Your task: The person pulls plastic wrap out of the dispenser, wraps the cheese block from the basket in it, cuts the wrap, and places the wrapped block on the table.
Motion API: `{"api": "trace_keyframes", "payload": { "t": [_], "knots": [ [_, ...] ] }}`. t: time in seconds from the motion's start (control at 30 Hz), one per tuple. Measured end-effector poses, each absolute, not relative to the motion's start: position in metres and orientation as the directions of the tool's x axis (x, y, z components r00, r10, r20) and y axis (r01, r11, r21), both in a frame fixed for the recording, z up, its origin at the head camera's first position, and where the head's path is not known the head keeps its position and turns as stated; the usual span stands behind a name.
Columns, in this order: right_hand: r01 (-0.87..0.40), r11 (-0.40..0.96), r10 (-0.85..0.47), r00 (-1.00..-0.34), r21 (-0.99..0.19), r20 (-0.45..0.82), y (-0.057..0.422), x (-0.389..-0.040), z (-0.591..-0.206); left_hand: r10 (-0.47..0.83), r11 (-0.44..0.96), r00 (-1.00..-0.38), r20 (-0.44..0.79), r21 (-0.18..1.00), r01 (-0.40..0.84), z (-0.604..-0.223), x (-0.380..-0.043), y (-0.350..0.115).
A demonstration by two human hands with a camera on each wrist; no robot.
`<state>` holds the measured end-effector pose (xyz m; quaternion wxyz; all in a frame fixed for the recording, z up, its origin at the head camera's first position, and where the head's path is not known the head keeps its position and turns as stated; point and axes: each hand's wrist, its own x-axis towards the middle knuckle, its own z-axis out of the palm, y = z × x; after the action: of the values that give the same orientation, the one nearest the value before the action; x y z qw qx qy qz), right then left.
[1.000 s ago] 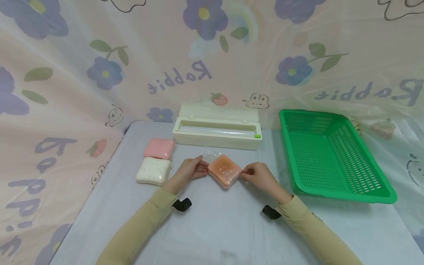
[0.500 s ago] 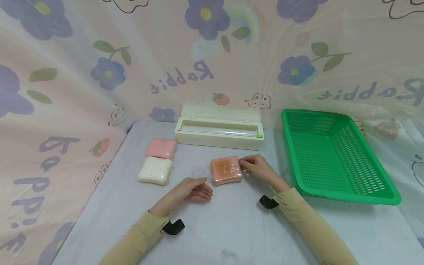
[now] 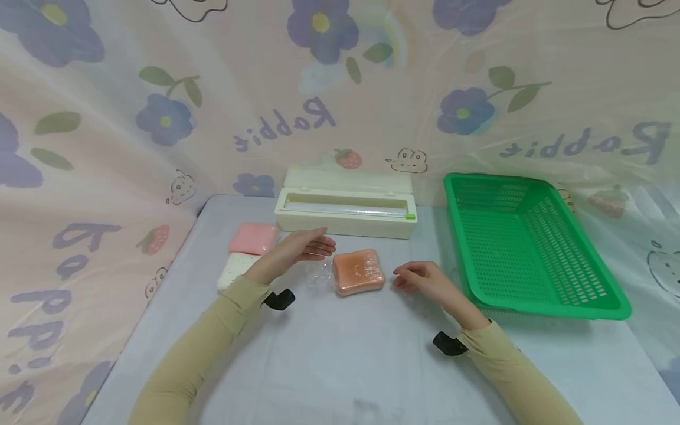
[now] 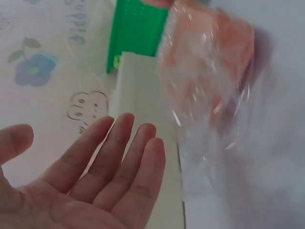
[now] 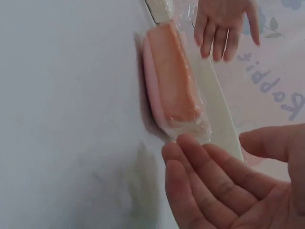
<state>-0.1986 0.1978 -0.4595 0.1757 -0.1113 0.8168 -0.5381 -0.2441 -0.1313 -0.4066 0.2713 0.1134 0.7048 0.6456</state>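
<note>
An orange, bread-slice-shaped block [image 3: 359,271] in clear plastic film lies on the table, a small smile mark on its top. Loose film [image 4: 205,167] trails from its left side. My left hand [image 3: 296,249], fingers straight and holding nothing, hovers to the block's upper left, above the loose film. To the block's right is my right hand [image 3: 425,282], fingers relaxed and a small gap away from it. In the right wrist view the fingers [image 5: 205,176] are loosely bent with nothing between them.
A pink block [image 3: 254,237] and a white speckled block [image 3: 234,268] lie at left, the white one partly behind my left forearm. Behind stands a cream cling-film dispenser [image 3: 345,224], lid up, roll inside. A green basket [image 3: 462,260] stands at right.
The orange block has turned so its sides lie nearly square to the table. My right hand has let go and drawn back right. My left hand came down, then moved up towards the dispenser.
</note>
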Motion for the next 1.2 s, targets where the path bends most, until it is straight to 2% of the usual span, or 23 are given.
{"api": "trace_keyframes", "payload": {
  "t": [0.33, 0.5, 0.8, 0.9, 1.2],
  "knots": [
    [0.119, 0.268, -0.519, -0.818, -0.956, -0.247, 0.178, -0.172, -0.474, 0.527, 0.206, -0.803, -0.278, 0.959, -0.197, -0.424, -0.266, -0.126],
    [0.13, 0.253, -0.519, -0.818, -0.959, -0.248, 0.169, -0.166, -0.475, 0.517, 0.259, -0.8, -0.307, 0.946, -0.195, -0.433, -0.26, -0.119],
    [0.066, 0.264, -0.474, -0.86, -0.962, -0.189, 0.171, -0.18, -0.47, 0.441, 0.287, -0.846, -0.3, 0.94, -0.184, -0.437, -0.244, -0.115],
    [0.077, 0.258, -0.454, -0.87, -0.963, -0.192, 0.171, -0.186, -0.469, 0.442, 0.238, -0.843, -0.307, 0.946, -0.22, -0.439, -0.236, -0.119],
    [0.1, 0.229, -0.399, -0.898, -0.968, -0.187, 0.161, -0.204, -0.465, 0.484, -0.083, -0.819, -0.308, 0.916, -0.393, -0.452, -0.209, -0.133]
  ]
}}
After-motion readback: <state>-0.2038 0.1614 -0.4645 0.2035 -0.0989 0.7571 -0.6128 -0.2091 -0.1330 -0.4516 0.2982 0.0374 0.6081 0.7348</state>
